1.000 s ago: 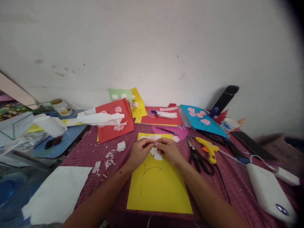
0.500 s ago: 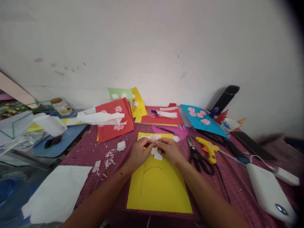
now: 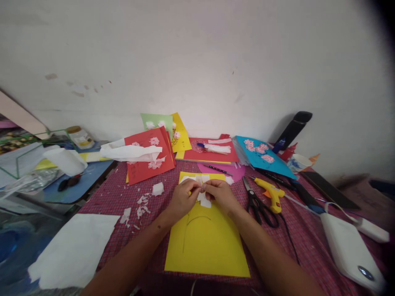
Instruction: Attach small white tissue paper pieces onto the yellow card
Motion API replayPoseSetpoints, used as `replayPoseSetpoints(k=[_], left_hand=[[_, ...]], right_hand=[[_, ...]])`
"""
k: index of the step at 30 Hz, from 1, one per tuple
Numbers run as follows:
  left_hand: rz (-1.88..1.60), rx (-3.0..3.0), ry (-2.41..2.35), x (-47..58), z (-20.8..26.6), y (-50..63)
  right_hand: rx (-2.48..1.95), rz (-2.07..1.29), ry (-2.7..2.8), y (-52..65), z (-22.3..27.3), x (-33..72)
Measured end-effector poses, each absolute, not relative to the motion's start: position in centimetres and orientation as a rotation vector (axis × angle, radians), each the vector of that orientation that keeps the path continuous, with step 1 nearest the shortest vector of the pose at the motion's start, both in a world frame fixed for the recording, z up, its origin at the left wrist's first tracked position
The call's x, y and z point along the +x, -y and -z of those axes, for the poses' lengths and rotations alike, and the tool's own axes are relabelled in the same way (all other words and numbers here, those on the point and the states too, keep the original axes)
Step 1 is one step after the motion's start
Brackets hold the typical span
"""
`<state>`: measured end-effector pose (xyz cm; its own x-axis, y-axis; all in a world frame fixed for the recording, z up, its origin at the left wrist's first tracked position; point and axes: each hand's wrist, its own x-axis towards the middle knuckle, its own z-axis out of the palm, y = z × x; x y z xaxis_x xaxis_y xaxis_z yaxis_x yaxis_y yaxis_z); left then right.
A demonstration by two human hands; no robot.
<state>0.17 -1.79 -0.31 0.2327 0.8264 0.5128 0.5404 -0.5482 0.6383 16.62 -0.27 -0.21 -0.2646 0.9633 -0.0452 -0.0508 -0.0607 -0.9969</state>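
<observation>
My left hand (image 3: 186,197) and my right hand (image 3: 219,194) meet over the upper part of a yellow sheet of paper (image 3: 212,246). Both are closed in a pinch on one small piece of white tissue paper (image 3: 199,178), which sticks up between the fingertips. More white tissue pieces (image 3: 204,200) lie on the sheet under and around the fingers. Dark curved lines are drawn on the yellow sheet below my hands. How the tissue is folded between the fingers is too small to make out.
Right of the sheet lie black scissors (image 3: 259,205), a yellow glue gun (image 3: 271,193) and a white power bank (image 3: 348,246). Flower-decorated cards, red (image 3: 145,172) and blue (image 3: 262,160), stand toward the wall. A large white paper (image 3: 77,250) and tissue scraps (image 3: 142,205) lie left.
My hands stay in nearly the same place with the tissue piece pinched between them; the fingertips have shifted only slightly. The view has moved a little.
</observation>
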Motion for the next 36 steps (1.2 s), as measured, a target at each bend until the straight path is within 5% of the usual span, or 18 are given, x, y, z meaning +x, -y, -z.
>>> replayPoseSetpoints(k=[36], left_hand=[[-1.190,2.086,-1.268,0.22,0.22,1.84]], right_hand=[[-1.129,-1.422,1.419,0.20,0.10,16.73]])
